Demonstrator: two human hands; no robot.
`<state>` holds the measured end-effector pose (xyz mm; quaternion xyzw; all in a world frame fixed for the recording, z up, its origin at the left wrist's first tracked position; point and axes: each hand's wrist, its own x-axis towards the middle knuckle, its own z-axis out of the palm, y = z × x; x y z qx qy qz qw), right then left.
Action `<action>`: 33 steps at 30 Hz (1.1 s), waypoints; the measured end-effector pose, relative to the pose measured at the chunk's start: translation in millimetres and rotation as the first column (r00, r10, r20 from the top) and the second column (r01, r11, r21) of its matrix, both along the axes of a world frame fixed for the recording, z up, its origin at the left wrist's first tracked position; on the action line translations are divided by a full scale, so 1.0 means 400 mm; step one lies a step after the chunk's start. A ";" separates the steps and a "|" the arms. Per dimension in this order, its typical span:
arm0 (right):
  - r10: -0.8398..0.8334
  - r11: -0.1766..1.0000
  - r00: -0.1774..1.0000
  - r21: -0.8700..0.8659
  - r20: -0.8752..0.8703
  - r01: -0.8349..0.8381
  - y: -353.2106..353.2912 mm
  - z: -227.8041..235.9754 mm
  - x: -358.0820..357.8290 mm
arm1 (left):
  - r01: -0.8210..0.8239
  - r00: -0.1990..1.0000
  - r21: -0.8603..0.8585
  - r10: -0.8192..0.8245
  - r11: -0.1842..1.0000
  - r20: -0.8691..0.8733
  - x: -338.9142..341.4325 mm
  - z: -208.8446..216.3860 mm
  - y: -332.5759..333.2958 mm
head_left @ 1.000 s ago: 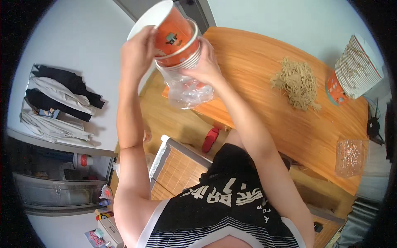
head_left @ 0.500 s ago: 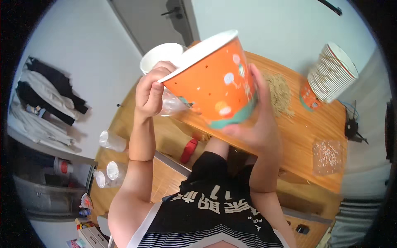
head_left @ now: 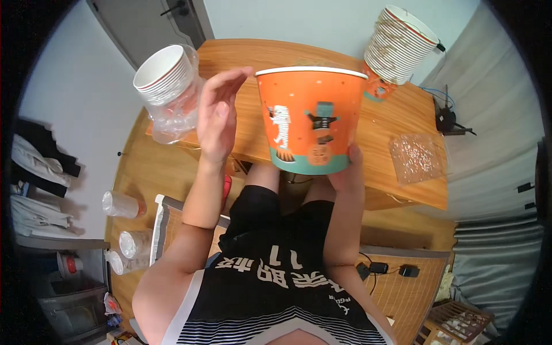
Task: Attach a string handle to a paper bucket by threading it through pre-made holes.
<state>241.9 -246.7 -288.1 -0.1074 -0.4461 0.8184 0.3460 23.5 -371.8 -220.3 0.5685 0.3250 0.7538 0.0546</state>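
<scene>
An orange paper bucket (head_left: pixel 313 121) with a white rim, a green base band and cartoon figures is held up in front of me, nearly upright. My right hand (head_left: pixel 347 169) grips its lower right side; the thumb shows and the other fingers are hidden behind or under it. Just left of the rim, my left hand (head_left: pixel 218 118) is raised with fingers apart, holding nothing. Beyond it, a stack of white-rimmed paper buckets (head_left: pixel 164 72) leans in clear plastic wrap. At the far right of the table stands a tall stack of matching buckets (head_left: pixel 397 49) with tan strands between the rims.
The wooden table (head_left: pixel 241 57) spans the view ahead. A clear bag of small pale and reddish bits (head_left: pixel 417 159) lies at its right, with a black device with antennas (head_left: pixel 450 121) behind. Wrapped stacks (head_left: pixel 122 204) lie on the floor at left. Tan strands show behind the bucket.
My left hand has let go of the bucket's rim. The bucket has turned from tilted to nearly upright, showing different figures. The whole view has shifted.
</scene>
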 end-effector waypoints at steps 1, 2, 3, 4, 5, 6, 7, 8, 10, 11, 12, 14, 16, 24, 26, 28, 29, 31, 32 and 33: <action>-0.008 1.000 1.000 0.001 0.010 0.008 0.004 -0.030 0.012 | 0.005 1.000 -0.024 -0.005 1.000 -0.003 0.020 -0.006 -0.006; 0.025 0.995 0.996 -0.096 -0.081 -0.032 0.011 -0.060 0.022 | 0.010 1.000 -0.049 -0.010 0.999 -0.006 0.034 -0.011 -0.007; 0.053 0.978 0.983 -0.189 -0.175 -0.086 0.015 -0.092 0.027 | 0.013 1.000 -0.049 -0.013 0.999 0.002 0.043 -0.017 -0.009; 0.045 0.978 0.985 -0.192 -0.166 -0.077 0.027 -0.131 0.030 | 0.013 1.000 -0.057 -0.013 0.998 0.005 0.054 -0.026 -0.008; 0.159 0.926 0.886 -0.245 -0.435 -0.286 0.042 -0.169 0.026 | 0.013 1.000 -0.065 -0.012 0.998 0.007 0.064 -0.033 -0.007; 0.226 0.837 0.705 -0.236 -0.672 -0.494 0.047 -0.190 0.025 | 0.013 1.000 -0.067 -0.012 0.998 0.021 0.070 -0.041 -0.009; 0.229 0.832 0.709 -0.244 -0.666 -0.498 0.020 -0.123 0.023 | 0.015 0.999 -0.079 -0.013 0.997 0.030 0.070 -0.042 -0.016; 0.001 0.743 0.866 -0.579 -0.499 -0.335 -0.016 0.002 0.020 | 0.021 0.999 -0.087 -0.018 0.996 0.038 0.068 -0.048 -0.016; 0.017 0.841 0.787 -0.417 -0.617 -0.345 0.019 -0.113 0.019 | 0.044 0.998 -0.083 -0.041 0.996 0.045 0.082 -0.054 -0.003; 0.017 0.838 0.789 -0.422 -0.614 -0.346 0.030 -0.182 0.011 | 0.041 0.998 -0.092 -0.037 0.995 0.047 0.080 -0.067 -0.003; -0.030 0.894 0.914 -0.419 -0.405 -0.156 0.020 -0.205 0.005 | 0.038 0.998 -0.096 -0.033 0.995 0.057 0.083 -0.075 -0.008; -0.099 0.929 0.981 -0.370 -0.165 0.031 0.010 -0.248 0.005 | 0.041 0.994 -0.119 -0.029 0.992 0.101 0.091 -0.094 -0.012; 0.217 0.630 0.628 -0.383 -0.748 -0.675 -0.017 -0.224 -0.010 | 0.031 0.984 -0.225 0.011 0.974 0.180 0.108 -0.127 -0.006; 0.037 0.198 -0.293 0.295 -0.955 -0.935 -0.118 -0.197 -0.131 | 0.329 0.921 -0.419 -0.190 0.846 0.339 0.187 -0.177 0.024; 0.166 0.339 -0.024 0.080 -0.986 -0.937 -0.106 -0.224 -0.077 | 0.344 0.931 -0.441 -0.240 0.829 0.276 0.192 -0.178 0.020; 0.270 0.657 0.522 -0.241 -0.809 -0.714 -0.154 -0.257 -0.037 | 0.382 0.913 -0.424 -0.266 0.821 0.308 0.193 -0.182 0.012; 0.237 0.791 0.747 -0.324 -0.621 -0.519 -0.189 -0.269 0.042 | 0.428 0.885 -0.422 -0.275 0.799 0.375 0.190 -0.173 -0.001; 0.015 0.954 0.990 -0.295 -0.140 -0.056 -0.270 -0.285 0.216 | 0.508 0.815 -0.366 -0.299 0.780 0.496 0.186 -0.157 -0.021; -0.154 0.967 0.982 -0.187 0.113 0.173 -0.289 -0.283 0.254 | 0.497 0.830 -0.362 -0.311 0.788 0.463 0.178 -0.154 -0.024; -0.326 0.934 0.886 -0.032 0.329 0.355 -0.290 -0.287 0.253 | 0.476 0.851 -0.365 -0.314 0.800 0.421 0.171 -0.157 -0.030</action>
